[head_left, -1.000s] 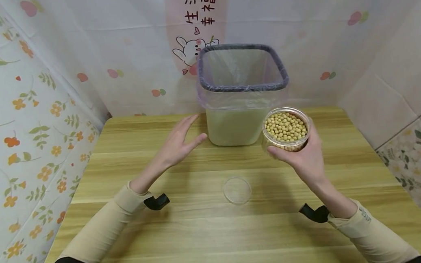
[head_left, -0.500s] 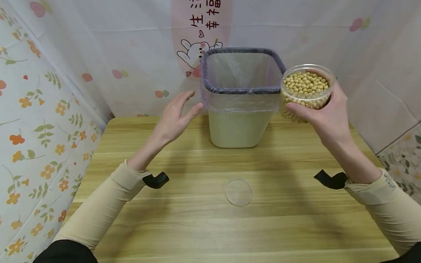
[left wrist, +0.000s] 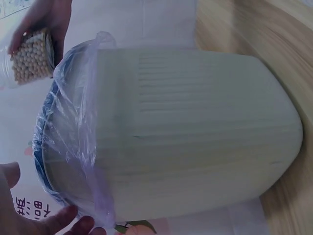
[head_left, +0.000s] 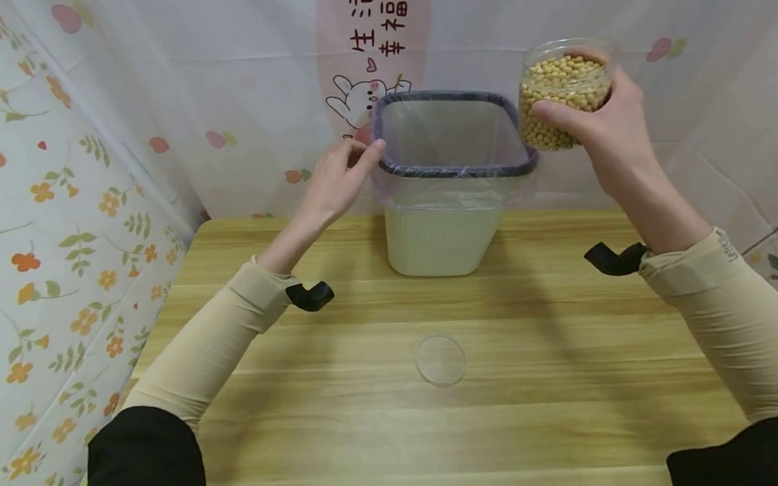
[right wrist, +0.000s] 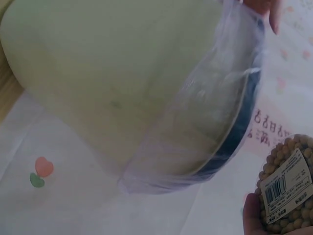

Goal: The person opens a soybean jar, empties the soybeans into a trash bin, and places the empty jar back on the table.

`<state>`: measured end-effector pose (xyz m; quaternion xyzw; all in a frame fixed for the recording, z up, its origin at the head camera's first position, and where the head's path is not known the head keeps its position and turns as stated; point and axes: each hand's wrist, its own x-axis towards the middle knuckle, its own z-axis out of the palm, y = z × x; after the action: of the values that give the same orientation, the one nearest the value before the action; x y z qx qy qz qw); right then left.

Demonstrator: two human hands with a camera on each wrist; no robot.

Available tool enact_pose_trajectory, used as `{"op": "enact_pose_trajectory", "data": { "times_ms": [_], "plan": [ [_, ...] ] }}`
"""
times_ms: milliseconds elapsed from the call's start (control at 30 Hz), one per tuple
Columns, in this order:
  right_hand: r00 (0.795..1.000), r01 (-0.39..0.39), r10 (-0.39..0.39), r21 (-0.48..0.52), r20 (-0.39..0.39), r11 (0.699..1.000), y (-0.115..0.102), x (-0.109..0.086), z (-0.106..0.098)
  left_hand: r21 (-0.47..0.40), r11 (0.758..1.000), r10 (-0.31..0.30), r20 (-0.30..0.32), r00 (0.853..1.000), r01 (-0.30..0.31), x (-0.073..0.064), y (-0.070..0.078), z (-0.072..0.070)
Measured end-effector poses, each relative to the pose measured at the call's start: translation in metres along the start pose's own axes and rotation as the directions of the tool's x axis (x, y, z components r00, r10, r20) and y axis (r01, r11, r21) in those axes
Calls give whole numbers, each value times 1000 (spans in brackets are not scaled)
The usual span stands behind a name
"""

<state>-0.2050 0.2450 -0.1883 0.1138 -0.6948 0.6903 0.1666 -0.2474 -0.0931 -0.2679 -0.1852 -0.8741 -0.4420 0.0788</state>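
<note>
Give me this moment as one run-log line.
left hand: at bin rim | right hand: holds open jar | beans: in jar | clear disc: on table

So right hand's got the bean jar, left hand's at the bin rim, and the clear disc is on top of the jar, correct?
Disc is wrong: the head view shows it on the table, in front of the bin. Right hand has the jar; left hand is at the rim.
</note>
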Motion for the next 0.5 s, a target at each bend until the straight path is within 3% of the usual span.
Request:
{"op": "enact_pose_trajectory", "data": {
  "times_ms": [333, 500],
  "plan": [
    [996, -70, 77, -153, 36, 986, 9, 32, 13, -18, 992, -122, 46, 991, 123, 13, 4, -1],
    [993, -92, 114, -337, 45, 937, 15, 42, 18, -42, 979, -197, 87, 977, 201, 20, 6, 0]
  ]
}}
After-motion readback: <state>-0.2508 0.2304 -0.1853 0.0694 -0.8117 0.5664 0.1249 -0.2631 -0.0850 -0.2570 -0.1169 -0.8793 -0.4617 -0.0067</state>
